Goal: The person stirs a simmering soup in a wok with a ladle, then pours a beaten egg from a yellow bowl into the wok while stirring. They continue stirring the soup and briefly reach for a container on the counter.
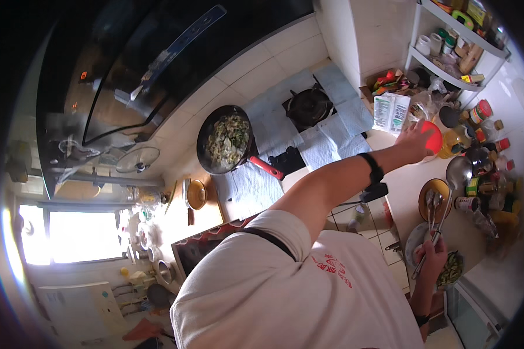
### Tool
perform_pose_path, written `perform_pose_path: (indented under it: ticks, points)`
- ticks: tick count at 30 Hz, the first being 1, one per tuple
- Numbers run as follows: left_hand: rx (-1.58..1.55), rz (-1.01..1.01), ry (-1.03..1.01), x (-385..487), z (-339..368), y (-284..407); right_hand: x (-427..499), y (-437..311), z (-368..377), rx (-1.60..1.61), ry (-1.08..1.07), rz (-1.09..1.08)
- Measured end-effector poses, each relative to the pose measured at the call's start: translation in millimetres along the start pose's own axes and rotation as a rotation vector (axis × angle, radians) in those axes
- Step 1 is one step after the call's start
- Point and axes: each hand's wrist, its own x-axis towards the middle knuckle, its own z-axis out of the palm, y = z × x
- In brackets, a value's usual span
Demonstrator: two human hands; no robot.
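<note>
My left hand (412,141) reaches across the counter and grips the rim of a round red lid (432,138). Below the lid, a pale container shows only in part. A long-handled metal ladle (459,172) is in my right hand (432,255), its bowl up near the bottles. Under the ladle's handle sits a brown bowl (425,187) with metal spoons (433,201) in it. Close to my right hand are a pale plate (412,240), partly hidden, and a dish of green vegetables (452,268).
A black wok (199,150) of chopped food stands on the hob, its red handle (266,168) pointing towards me. Beyond it is a bare burner (310,107). Several bottles and jars (478,159) crowd the wall under a corner shelf (458,74). A knife (186,192) lies beside a yellowish bowl (197,194).
</note>
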Motion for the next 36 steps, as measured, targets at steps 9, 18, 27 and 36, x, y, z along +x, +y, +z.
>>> perform_pose_path:
  ticks: [9,18,27,36]
  points:
    - [-0.442,-0.067,-0.309,-214,-102,-75,-33,-45,116,-0.174,-0.250,-0.101]
    - [-0.661,-0.669,-0.100,-522,-129,-219,-88,-27,329,-0.497,-0.747,-0.070]
    - [-0.452,-1.209,0.105,-808,-47,-259,-95,53,493,-1.005,-1.029,-0.296]
    - [-0.686,-1.714,0.145,-895,-7,-228,-81,92,541,-1.441,-1.058,-0.671]
